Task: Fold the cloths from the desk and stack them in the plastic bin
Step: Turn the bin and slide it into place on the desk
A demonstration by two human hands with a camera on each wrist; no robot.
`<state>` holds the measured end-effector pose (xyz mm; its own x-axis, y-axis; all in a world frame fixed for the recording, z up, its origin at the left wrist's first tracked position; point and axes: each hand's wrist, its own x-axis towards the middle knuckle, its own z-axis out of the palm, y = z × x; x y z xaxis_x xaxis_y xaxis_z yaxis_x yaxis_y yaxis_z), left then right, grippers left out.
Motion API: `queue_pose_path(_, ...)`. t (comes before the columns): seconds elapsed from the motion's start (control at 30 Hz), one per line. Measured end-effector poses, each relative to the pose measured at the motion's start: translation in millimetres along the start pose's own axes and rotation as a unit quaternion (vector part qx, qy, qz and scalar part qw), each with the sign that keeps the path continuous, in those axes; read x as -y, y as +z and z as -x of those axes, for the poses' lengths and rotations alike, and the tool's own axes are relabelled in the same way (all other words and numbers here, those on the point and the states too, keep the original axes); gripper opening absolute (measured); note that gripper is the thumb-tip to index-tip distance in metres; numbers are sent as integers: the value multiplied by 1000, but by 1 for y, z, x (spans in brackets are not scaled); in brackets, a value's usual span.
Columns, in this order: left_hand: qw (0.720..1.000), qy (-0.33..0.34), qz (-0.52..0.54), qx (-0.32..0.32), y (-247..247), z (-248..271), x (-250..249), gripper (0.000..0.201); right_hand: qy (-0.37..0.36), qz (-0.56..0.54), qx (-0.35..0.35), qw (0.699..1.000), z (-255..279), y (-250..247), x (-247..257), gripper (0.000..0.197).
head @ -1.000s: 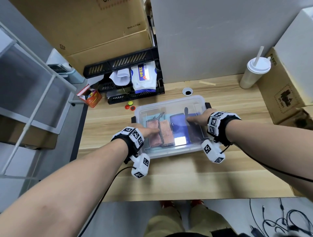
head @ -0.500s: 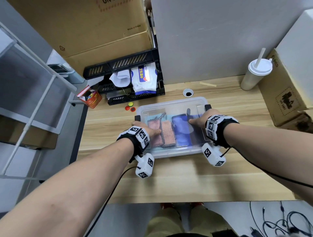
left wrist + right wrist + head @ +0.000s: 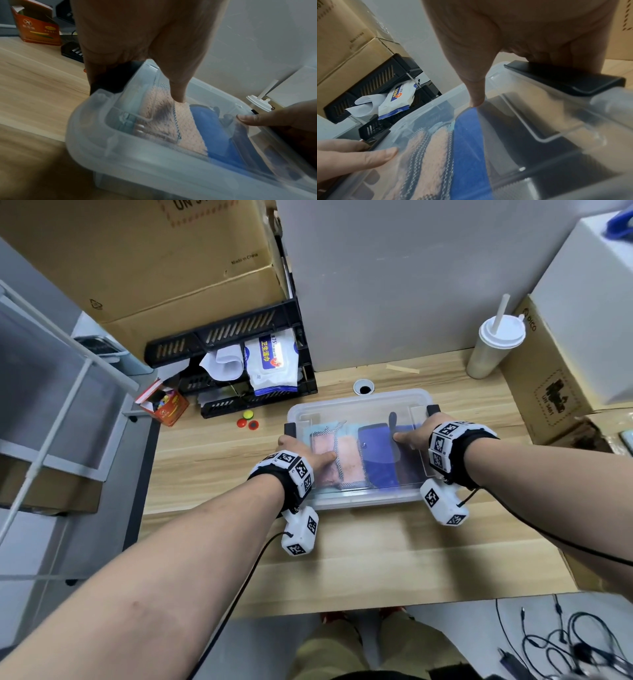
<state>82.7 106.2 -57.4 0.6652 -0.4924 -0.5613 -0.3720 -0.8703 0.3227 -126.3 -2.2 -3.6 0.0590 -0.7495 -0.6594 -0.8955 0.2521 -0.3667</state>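
A clear plastic bin [image 3: 359,501] with its lid on stands on the wooden desk [image 3: 376,559]. Through the lid I see a folded pink cloth [image 3: 349,460], a blue cloth [image 3: 376,463] beside it and a teal cloth [image 3: 322,429] under them. My left hand [image 3: 301,453] grips the bin's left end, thumb [image 3: 178,94] on the lid and fingers curled at the black latch [image 3: 111,83]. My right hand [image 3: 414,436] grips the right end the same way, its thumb [image 3: 476,101] pressing the lid above the blue cloth [image 3: 467,142] and its fingers over the other latch [image 3: 565,78].
A lidded cup with a straw [image 3: 493,347] stands at the back right next to cardboard boxes [image 3: 555,392]. At the back left are a black tray rack [image 3: 239,337] holding wipes, an orange box [image 3: 164,405] and three small coloured caps [image 3: 246,421]. A cable hole [image 3: 364,387] lies just behind the bin.
Both hands stay on the bin's ends. My left hand has slid a little farther along the left end, toward the latch.
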Motion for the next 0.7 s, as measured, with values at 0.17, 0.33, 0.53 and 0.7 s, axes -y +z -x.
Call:
queue_pose_path(0.17, 1000, -6, -1, -7, 2, 0, -9, 114, -6, 36, -29, 999, -18, 1, -10, 46)
queue_pose_path(0.33, 1000, -15, 10, 4, 3, -1, -13, 133, -25, 33, -26, 999, -21, 0, -11, 42)
queue_pose_path(0.53, 1000, 10, 16, -3, 1, 3, -26, 101, -17, 16, -21, 1000, -36, -9, -15, 27)
queue_pose_path(0.7, 1000, 19, 19, -12, 12, -2, -36, 97, -15, 5, -45, 999, -51, -14, -20, 27)
